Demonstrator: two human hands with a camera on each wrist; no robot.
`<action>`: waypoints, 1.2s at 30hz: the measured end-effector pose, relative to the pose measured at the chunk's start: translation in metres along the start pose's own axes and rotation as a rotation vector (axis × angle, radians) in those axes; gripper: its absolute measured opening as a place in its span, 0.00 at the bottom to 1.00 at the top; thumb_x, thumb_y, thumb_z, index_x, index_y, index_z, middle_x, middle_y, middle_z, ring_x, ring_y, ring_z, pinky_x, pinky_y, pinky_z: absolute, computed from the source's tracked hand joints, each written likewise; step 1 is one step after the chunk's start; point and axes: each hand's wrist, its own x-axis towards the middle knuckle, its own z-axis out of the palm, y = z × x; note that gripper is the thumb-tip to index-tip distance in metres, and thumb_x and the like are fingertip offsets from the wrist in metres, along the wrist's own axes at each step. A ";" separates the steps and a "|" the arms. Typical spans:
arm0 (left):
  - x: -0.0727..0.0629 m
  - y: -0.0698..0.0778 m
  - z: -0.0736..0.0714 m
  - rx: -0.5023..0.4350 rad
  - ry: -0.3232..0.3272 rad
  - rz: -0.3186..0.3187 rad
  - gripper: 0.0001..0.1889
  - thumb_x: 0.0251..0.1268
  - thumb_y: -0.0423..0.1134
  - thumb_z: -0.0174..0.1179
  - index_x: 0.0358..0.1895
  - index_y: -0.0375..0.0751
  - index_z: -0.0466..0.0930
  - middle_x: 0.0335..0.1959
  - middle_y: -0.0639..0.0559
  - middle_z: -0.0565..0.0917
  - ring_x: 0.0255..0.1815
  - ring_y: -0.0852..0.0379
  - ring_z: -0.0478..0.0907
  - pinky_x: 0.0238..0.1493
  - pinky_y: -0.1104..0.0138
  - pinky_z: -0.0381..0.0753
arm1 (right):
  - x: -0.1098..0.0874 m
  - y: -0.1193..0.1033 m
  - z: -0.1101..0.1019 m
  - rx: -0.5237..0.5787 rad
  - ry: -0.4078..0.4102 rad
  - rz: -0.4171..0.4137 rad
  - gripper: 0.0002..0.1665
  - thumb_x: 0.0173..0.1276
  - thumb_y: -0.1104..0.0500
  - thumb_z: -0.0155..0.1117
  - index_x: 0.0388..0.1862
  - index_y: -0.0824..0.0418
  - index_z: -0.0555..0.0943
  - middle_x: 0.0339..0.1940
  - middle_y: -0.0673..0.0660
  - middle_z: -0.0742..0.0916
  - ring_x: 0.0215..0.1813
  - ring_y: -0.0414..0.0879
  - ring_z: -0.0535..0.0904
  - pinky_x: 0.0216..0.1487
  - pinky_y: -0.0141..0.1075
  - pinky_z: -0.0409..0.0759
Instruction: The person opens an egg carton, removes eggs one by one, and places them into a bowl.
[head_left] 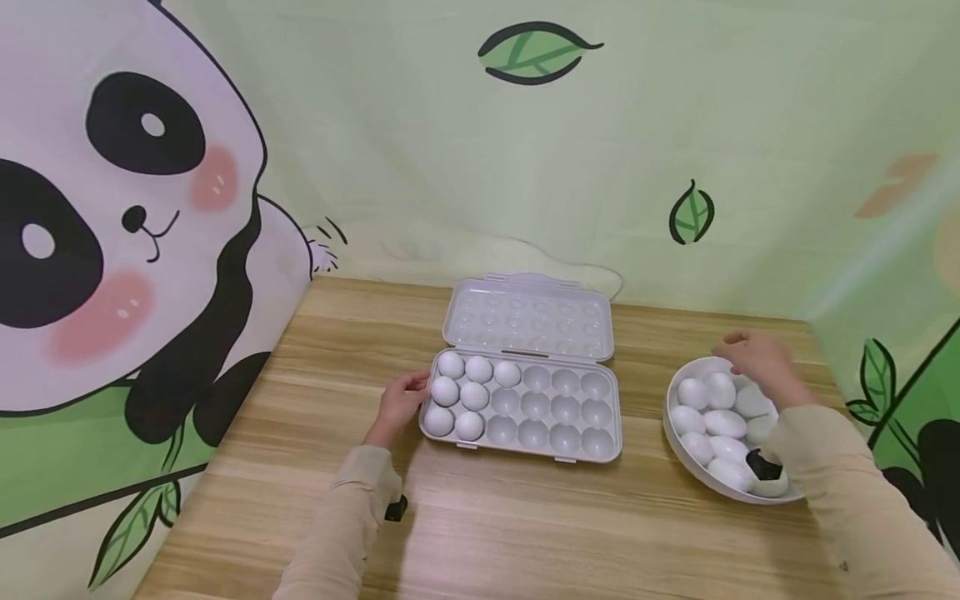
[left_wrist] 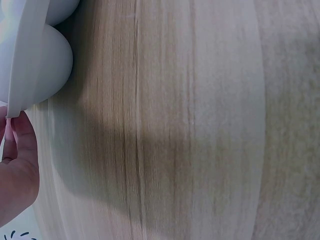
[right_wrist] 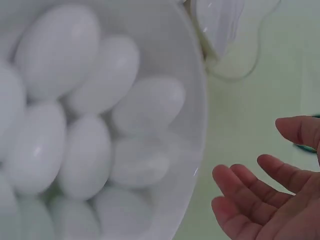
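Observation:
A white plastic egg carton (head_left: 517, 433) lies with its lid folded back. Several white eggs (head_left: 445, 392) fill its left cups, and one more sits in the back row's third cup. At its left end my left hand (head_left: 399, 404) pinches the rim between thumb and fingers (left_wrist: 26, 137). Over the far edge of a white bowl (head_left: 678, 450) hovers my right hand (head_left: 761, 362), holding nothing. Its fingers (right_wrist: 280, 172) are relaxed and spread from the thumb in the right wrist view. Several white eggs (head_left: 725, 425) lie piled in the bowl, partly hidden by the right forearm.
The carton's lid (head_left: 528, 321) lies back toward the wall cloth. A wood-grain table (head_left: 510, 517) carries everything. Behind it hangs a green cloth (head_left: 405, 125) printed with a panda and leaves. A thin cord (head_left: 600, 268) runs along the cloth behind the lid.

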 end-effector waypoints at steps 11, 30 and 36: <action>0.001 -0.002 -0.002 -0.001 0.002 -0.004 0.17 0.53 0.26 0.54 0.50 0.31 0.75 0.40 0.37 0.77 0.44 0.50 0.73 0.35 0.76 0.69 | 0.022 -0.067 0.057 0.258 -0.204 -0.179 0.32 0.62 0.57 0.54 0.61 0.70 0.59 0.51 0.71 0.73 0.35 0.41 0.75 0.36 0.34 0.74; -0.001 -0.001 -0.003 0.015 0.007 0.030 0.18 0.53 0.25 0.54 0.49 0.30 0.74 0.40 0.36 0.77 0.45 0.48 0.73 0.35 0.76 0.68 | 0.051 -0.121 0.180 0.242 -0.233 -0.262 0.34 0.53 0.62 0.62 0.59 0.65 0.63 0.42 0.65 0.77 0.36 0.49 0.76 0.34 0.39 0.76; -0.002 0.000 -0.002 0.009 0.005 0.019 0.18 0.53 0.26 0.54 0.50 0.31 0.74 0.41 0.36 0.77 0.45 0.48 0.73 0.35 0.75 0.69 | 0.051 -0.135 0.210 0.047 -0.065 -0.400 0.38 0.49 0.60 0.63 0.61 0.63 0.63 0.48 0.68 0.76 0.48 0.57 0.72 0.48 0.47 0.71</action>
